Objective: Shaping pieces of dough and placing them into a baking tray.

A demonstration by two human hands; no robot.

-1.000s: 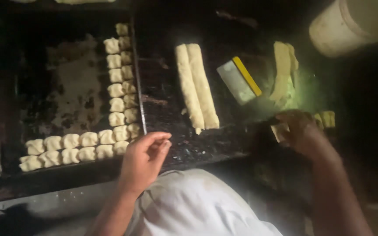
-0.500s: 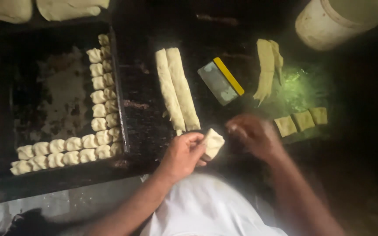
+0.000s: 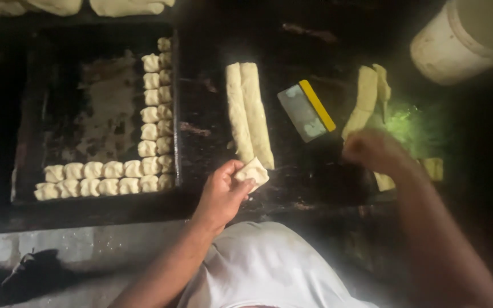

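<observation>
The left hand point(image 3: 223, 191) gripped a folded dough piece point(image 3: 252, 171) near the dough rolls point(image 3: 249, 113); the right hand point(image 3: 372, 151) was closed, its contents hidden.

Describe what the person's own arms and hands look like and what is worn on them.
Both forearms are bare, with no sleeves reaching them. The left hand and the right hand wear no gloves; no rings, watch or bands are visible, though the dim light blurs detail. A white garment covers the body below.
</observation>
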